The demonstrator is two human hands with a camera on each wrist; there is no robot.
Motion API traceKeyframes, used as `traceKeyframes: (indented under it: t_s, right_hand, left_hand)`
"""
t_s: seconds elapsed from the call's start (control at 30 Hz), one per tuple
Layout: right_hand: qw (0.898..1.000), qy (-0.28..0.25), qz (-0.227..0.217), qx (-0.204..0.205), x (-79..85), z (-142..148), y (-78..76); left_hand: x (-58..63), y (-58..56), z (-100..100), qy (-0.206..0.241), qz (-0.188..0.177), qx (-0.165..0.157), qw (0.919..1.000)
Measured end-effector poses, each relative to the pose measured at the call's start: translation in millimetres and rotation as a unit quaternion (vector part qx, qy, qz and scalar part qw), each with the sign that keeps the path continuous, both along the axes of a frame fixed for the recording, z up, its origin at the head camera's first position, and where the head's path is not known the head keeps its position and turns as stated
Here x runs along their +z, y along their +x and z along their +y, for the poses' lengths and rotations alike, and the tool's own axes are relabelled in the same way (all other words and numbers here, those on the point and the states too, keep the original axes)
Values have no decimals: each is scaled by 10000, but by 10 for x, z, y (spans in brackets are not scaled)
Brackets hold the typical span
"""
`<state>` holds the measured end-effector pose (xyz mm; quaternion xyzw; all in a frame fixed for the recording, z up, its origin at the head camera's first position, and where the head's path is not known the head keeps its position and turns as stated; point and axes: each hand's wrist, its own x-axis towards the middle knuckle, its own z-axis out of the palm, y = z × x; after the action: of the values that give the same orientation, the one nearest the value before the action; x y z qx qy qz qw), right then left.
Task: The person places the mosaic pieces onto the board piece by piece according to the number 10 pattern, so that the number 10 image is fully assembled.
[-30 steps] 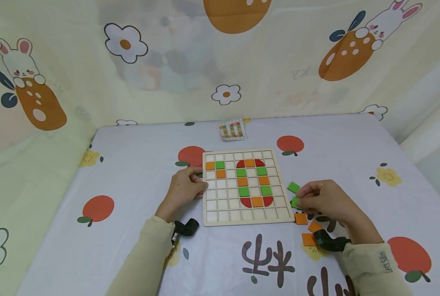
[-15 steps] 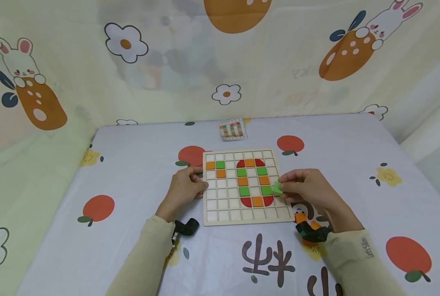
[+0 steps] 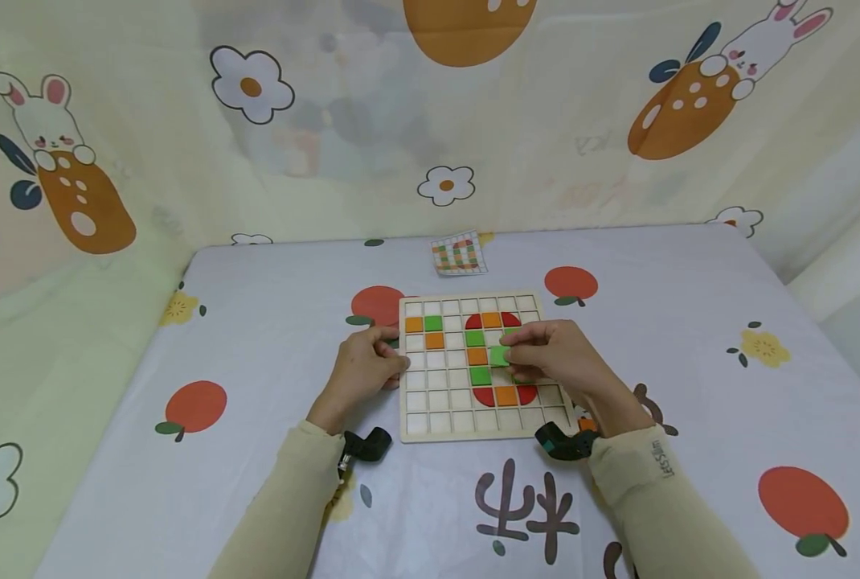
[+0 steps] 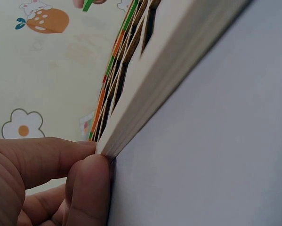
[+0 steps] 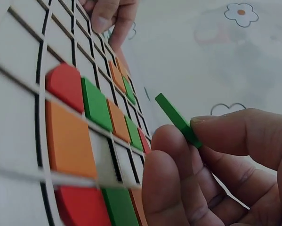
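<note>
A wooden grid board (image 3: 437, 400) lies flat on the cloth. Its cells hold square orange and green tiles plus rounded red ones, forming a ring on the right and a small group at upper left. My right hand (image 3: 556, 358) pinches a loose green square tile (image 5: 176, 117) between thumb and fingers, above the ring and apart from the board in the right wrist view. It covers part of the ring's right side. At the board's left edge, my left hand (image 3: 361, 366) grips the rim (image 4: 150, 84) with thumb and finger.
Behind the board lies a small printed pattern card (image 3: 459, 254). An orange tile (image 3: 587, 424) shows by the board's lower right corner, mostly hidden by the right wrist. A patterned curtain (image 3: 329, 185) hangs at the table's back edge.
My right hand has picked up a green tile from the cloth right of the board and carried it left over the ring. My left hand stays at the board's edge.
</note>
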<state>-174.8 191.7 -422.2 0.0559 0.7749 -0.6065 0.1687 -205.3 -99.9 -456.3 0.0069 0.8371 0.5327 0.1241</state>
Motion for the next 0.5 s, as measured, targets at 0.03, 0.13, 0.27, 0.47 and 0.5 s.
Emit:
traceKeyframes:
  t_s: [0.03, 0.13, 0.27, 0.47, 0.5]
  right_hand:
    - [10000, -17, 1, -4, -3, -29, -10]
    - [10000, -90, -14, 2, -11, -110, -39]
    - [9997, -243, 7, 52, -30, -197, -79]
    - [9997, -251, -7, 67, -61, -323, -128]
    - [9997, -245, -10, 68, -66, -342, -135]
  left_hand:
    - [-3, -2, 1, -2, 2, 6, 10000]
    - [-7, -1, 4, -11, -4, 25, 10000]
    - [-3, 4, 6, -27, -24, 60, 10000]
    - [4, 4, 5, -21, -43, 76, 10000]
    - [5, 3, 4, -25, -45, 77, 10000]
